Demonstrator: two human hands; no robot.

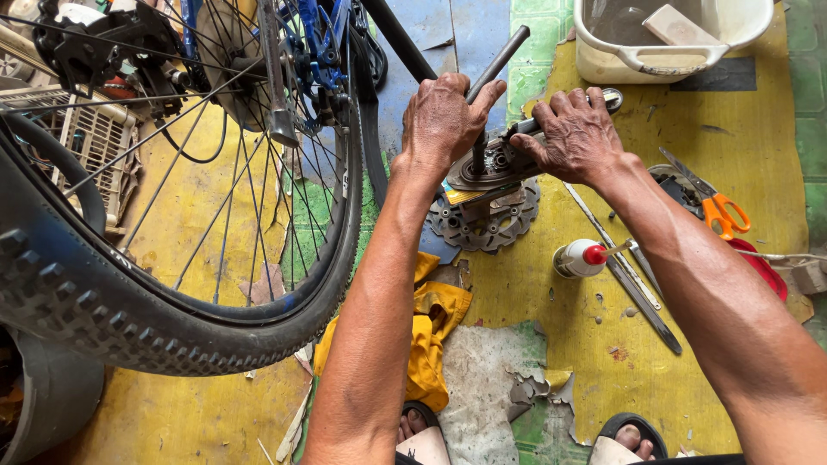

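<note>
Left hand (pixel 444 116) is clenched around a dark metal bar (pixel 498 73) that stands tilted in a round grey hub part (pixel 491 164), while the right hand (pixel 575 133) grips a flat tool (pixel 610 99) lying across that part. Both are held above a toothed brake disc (pixel 484 220) on the yellow floor (pixel 732 155), beside the bicycle wheel (pixel 164 284). Orange-handled scissors (pixel 722 211) and a red-capped spray can (pixel 579 258) lie near the right forearm.
</note>
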